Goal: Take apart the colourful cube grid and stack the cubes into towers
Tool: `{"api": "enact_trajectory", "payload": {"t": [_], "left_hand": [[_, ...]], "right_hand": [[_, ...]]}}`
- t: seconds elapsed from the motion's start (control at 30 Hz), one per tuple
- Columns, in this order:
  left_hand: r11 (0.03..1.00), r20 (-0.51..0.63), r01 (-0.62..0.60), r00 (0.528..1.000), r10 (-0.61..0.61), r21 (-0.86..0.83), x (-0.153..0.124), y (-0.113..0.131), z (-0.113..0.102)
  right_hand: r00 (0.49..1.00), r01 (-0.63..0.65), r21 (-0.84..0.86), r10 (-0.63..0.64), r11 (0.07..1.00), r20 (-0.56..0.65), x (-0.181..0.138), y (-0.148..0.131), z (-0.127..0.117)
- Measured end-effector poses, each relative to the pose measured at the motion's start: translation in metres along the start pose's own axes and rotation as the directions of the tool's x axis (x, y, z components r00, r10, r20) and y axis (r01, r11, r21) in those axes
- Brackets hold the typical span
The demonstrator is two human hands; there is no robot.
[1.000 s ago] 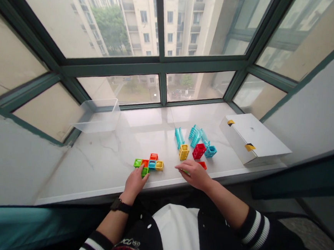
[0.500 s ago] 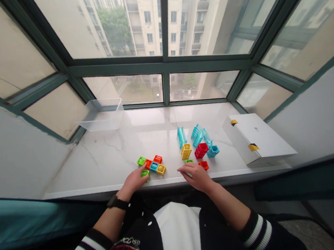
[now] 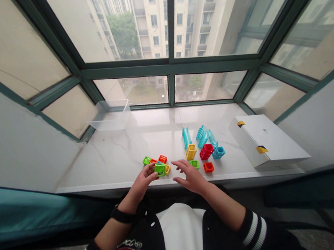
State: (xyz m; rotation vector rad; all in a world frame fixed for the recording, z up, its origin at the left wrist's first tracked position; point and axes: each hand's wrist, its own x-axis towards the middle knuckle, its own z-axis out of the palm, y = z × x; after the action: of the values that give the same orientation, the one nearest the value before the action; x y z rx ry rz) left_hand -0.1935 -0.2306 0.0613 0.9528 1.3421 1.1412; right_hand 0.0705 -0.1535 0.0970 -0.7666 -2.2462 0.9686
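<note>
My left hand (image 3: 142,182) pinches a green square tile (image 3: 159,168) and holds it tilted just above a flat cluster of coloured tiles (image 3: 155,162) on the white marble sill (image 3: 118,156). My right hand (image 3: 190,177) hovers open, fingers spread, to the right of that cluster. Just beyond its fingers lie a loose green tile (image 3: 194,164) and an orange tile (image 3: 208,167). Farther back stand a yellow cube (image 3: 191,152), a red cube (image 3: 206,151) and a blue cube (image 3: 218,152).
Turquoise ribbed pieces (image 3: 202,135) lie behind the cubes. A white cardboard box (image 3: 266,142) sits at the right end of the sill. A clear plastic tub (image 3: 111,115) stands at the back left by the window frame.
My left hand has lifted the green tile off the sill beside the cluster. My right hand has drawn back to the left, uncovering the loose green tile.
</note>
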Motion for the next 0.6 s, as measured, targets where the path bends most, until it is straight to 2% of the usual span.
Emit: {"api": "enact_trajectory", "payload": {"t": [0.1,0.23,0.37,0.6], "left_hand": [[0.98,0.029,0.123,0.992,-0.12,-0.155,-0.001,0.006,0.019],[0.945,0.05,0.221,0.975,-0.215,-0.239,0.0,0.011,0.04],[0.944,0.083,0.248,0.968,-0.235,-0.22,0.004,0.01,0.05],[0.961,0.083,0.253,0.966,-0.245,-0.113,0.017,0.004,0.056]], "right_hand": [[0.996,0.084,-0.017,-0.084,0.996,-0.032,0.005,-0.007,0.008],[0.985,0.138,-0.096,-0.147,0.986,-0.091,0.004,-0.003,0.013],[0.982,0.104,-0.161,-0.126,0.981,-0.138,-0.002,0.004,0.011],[0.992,0.038,-0.18,-0.06,0.983,-0.114,-0.009,0.014,0.006]]}}
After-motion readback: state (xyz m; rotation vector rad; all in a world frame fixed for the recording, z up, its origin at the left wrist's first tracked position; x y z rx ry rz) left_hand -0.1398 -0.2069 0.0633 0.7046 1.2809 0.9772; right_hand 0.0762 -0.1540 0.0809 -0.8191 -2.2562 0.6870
